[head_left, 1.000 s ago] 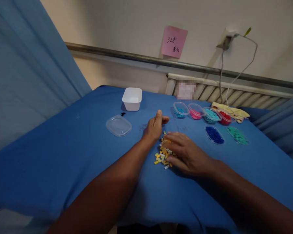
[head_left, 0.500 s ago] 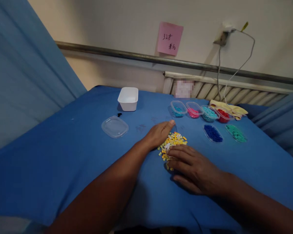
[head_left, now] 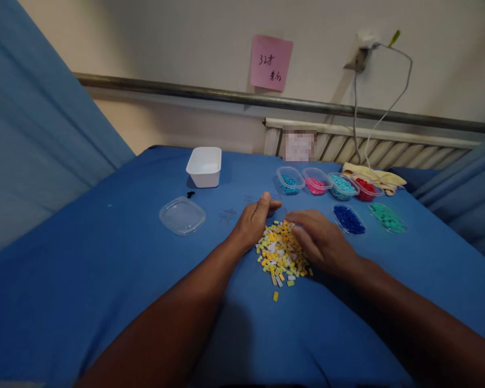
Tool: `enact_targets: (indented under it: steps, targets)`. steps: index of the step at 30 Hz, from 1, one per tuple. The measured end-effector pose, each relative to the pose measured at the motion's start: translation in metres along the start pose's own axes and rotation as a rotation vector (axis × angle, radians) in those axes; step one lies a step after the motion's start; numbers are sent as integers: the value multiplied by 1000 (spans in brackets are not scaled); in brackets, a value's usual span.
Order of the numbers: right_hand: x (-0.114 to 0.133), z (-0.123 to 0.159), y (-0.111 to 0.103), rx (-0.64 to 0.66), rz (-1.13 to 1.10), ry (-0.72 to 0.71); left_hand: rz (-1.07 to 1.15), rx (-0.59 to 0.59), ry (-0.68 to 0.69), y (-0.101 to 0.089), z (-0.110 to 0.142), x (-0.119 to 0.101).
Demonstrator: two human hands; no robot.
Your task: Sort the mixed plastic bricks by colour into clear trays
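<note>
A heap of small yellow, orange and white beads (head_left: 282, 252) lies on the blue cloth (head_left: 105, 258) in front of me. My left hand (head_left: 254, 220) rests on its edge against the heap's left side, fingers straight and together. Against the right side of the heap lies my right hand (head_left: 319, 240), its fingers spread flat and cupping the beads. One yellow bead (head_left: 275, 296) sits loose just below the heap. Neither hand holds anything.
A white tub (head_left: 204, 166) and a clear lid (head_left: 182, 215) lie at the left back. Small clear dishes hold sorted beads: light blue (head_left: 290, 180), pink (head_left: 315, 182), teal (head_left: 343, 186), red (head_left: 366, 189), dark blue (head_left: 348, 219), green (head_left: 386, 216). A yellow cloth (head_left: 374, 175) lies behind them.
My right hand slid from over the heap to its right side, baring more beads. The left hand has closed in on the left side. The heap looks gathered tighter.
</note>
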State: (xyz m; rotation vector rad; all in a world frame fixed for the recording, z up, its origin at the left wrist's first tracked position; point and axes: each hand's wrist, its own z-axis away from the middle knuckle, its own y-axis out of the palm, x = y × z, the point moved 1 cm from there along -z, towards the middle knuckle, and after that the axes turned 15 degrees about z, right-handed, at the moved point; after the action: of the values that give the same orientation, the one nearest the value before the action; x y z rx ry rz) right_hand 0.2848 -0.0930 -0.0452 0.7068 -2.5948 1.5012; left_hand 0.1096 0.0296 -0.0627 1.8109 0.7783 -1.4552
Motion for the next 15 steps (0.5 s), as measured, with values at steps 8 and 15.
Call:
enact_targets:
  steps: [8,15]
  targets:
    - [-1,-3,16,193,-484,341,76,38,-73,11,2,0]
    - [-50,9,-46,-16,-20,504,-379,216,37,6,10,-17]
